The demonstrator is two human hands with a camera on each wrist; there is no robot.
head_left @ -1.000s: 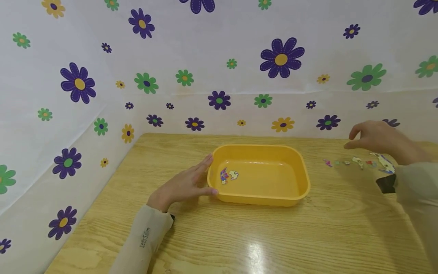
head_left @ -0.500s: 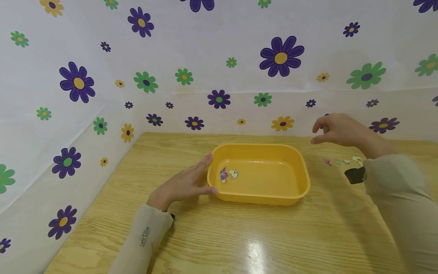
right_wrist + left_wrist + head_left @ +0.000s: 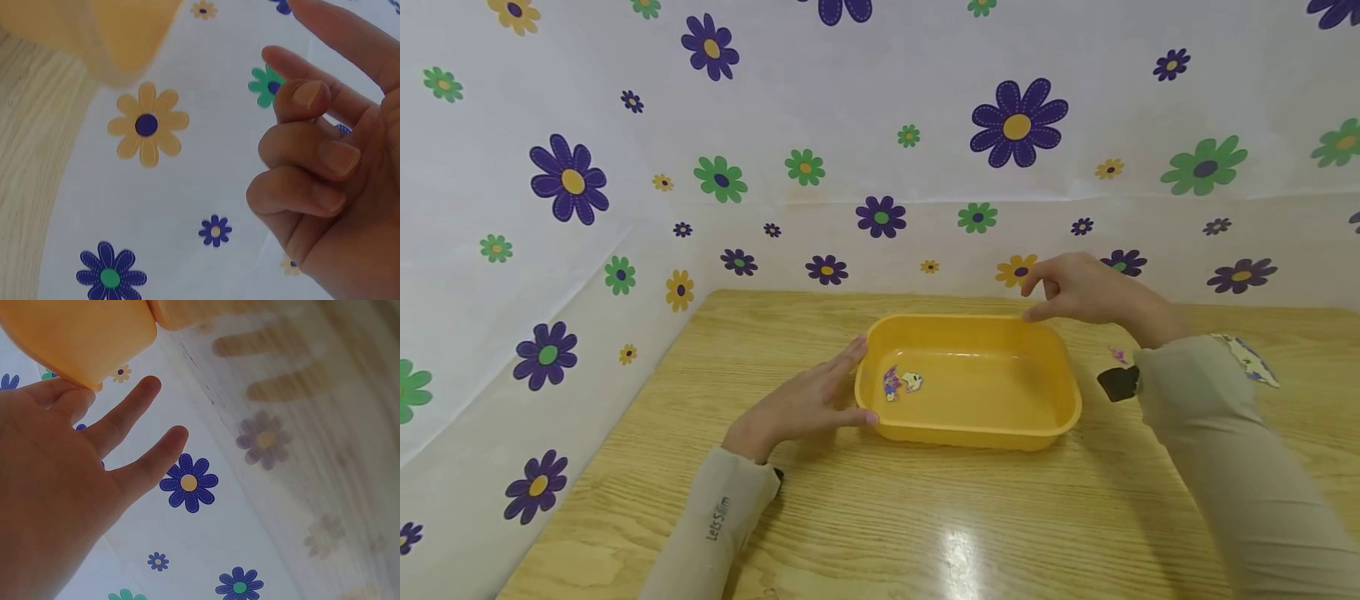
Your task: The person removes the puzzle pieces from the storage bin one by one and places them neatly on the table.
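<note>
My left hand [image 3: 805, 408] rests against the left end of the yellow plastic tub [image 3: 970, 437], thumb by its near corner and fingers along the side. In the left wrist view, the hand's fingers [image 3: 128, 415] spread beside the tub. My right hand [image 3: 1082, 292] hovers over the tub's far right corner. The right wrist view shows three of its fingers [image 3: 297, 147] curled, the index and thumb apart, nothing held. Inside the tub, at the left, lie a purple-and-red flat cut-out piece [image 3: 891, 383] and a cream one [image 3: 912, 382].
Right of the tub, a small pink piece [image 3: 1118, 354] and a long cream piece [image 3: 1247, 360] lie on the wooden table [image 3: 820, 517]. My right forearm covers the stretch between them. A flower-printed cloth [image 3: 925, 92] rises behind and at the left.
My right hand has moved left, from above the row of flat pieces to the tub's far right corner. The forearm now covers several of those pieces. My left hand and the tub have stayed put.
</note>
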